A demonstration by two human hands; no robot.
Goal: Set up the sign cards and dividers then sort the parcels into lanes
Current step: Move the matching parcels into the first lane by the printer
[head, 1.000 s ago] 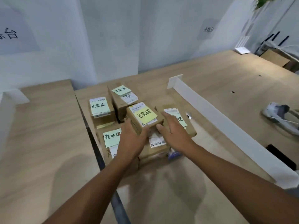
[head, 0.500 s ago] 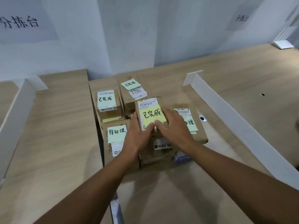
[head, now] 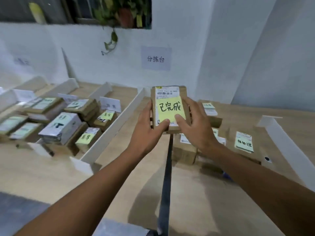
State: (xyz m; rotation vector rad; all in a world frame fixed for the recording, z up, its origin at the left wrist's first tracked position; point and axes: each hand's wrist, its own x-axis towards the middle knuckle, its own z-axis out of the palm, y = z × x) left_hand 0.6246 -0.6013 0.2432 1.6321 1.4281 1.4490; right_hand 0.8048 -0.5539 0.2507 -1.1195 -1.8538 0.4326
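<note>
Parcel (head: 170, 108) lifted off the pile, clasped between both hands (head: 172, 128)

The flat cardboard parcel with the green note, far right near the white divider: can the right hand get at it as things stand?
Probably not yet: the right hand and left hand both grip the cardboard box with the yellow note. The flat cardboard parcel itself lies uncovered.
</note>
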